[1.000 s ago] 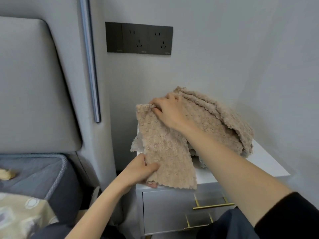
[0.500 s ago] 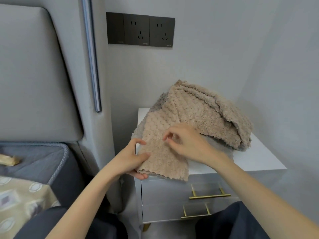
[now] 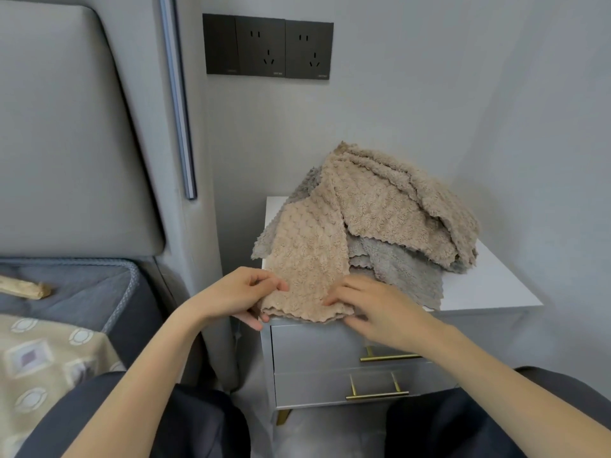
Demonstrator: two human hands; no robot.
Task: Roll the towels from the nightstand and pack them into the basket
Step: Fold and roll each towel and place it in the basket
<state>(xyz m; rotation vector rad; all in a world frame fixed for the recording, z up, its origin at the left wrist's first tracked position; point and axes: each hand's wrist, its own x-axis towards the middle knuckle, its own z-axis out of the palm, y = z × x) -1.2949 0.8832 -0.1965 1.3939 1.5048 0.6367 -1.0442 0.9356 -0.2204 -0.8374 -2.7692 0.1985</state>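
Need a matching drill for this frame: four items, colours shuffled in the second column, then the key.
Things:
1 front towel
2 lower towel
3 socket panel
4 drawer handle

Colours:
a black
b beige
c gold
d grey

Pairs: 1-b; 2-d; 3-a; 4-c

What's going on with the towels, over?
Left hand grip and right hand grip pinch beige towel at front edge. Towel pile on nightstand. Basket not in view.
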